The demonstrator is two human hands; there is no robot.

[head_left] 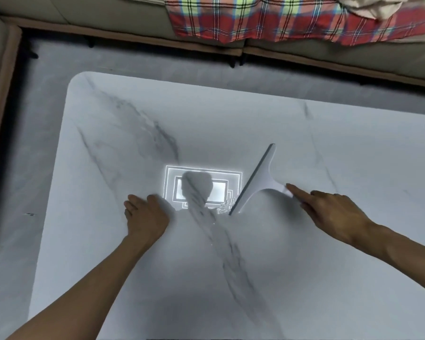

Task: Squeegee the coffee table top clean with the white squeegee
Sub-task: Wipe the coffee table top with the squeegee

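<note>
The squeegee (255, 179) lies with its blade on the table (304, 266), right of centre. The blade's long axis runs on a diagonal, from its near end at lower left, beside a small patch of water (225, 207), up to its far end at upper right. The dark rubber edge faces left, toward the bright ceiling-light reflection (203, 186) in the marble top. The short handle sticks out from the blade's middle and points right and slightly toward the person, into the right hand (329, 209).

No brand, label or writing can be read on anything.

The right hand comes in from the right edge with the forearm stretched across the table. It grips the handle's end, index finger laid straight along it pointing at the blade, the other fingers curled under. The left hand (145, 217) reaches in from the lower left and rests palm down on the table left of the reflection, fingers loosely bent, holding nothing.

Beyond the table stands a sofa (84, 15) with a plaid blanket (280, 18) on it.
</note>
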